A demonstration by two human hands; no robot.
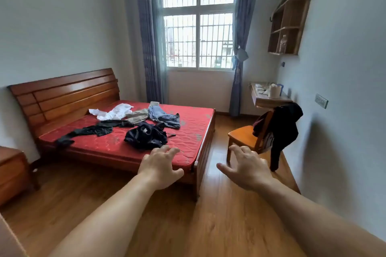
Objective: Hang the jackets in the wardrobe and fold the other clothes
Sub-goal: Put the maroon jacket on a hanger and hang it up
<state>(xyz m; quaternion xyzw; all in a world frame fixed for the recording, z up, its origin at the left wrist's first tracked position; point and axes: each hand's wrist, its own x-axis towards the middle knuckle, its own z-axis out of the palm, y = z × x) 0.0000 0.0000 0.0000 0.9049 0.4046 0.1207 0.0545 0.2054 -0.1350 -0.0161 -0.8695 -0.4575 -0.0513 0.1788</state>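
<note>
Here both hands, left hand [160,165] and right hand [246,168], reach forward at lower centre with fingers spread, holding nothing. Clothes lie strewn on the red mattress [188,144] mid-frame, the dark jacket [146,135] near its front edge. Another dark jacket on the chair [279,129] hangs at right, with bare wooden floor [217,173] between bed and chair.

Five garments lie loose on the mattress [188,129], the shirt [113,112] toward the headboard [66,94], the jeans [163,116] toward the window-side edge and a jacket [146,136] near the foot edge, while another jacket [281,129] hangs over the chair [242,134] right of the bed, below the wall shelf [289,27].
</note>
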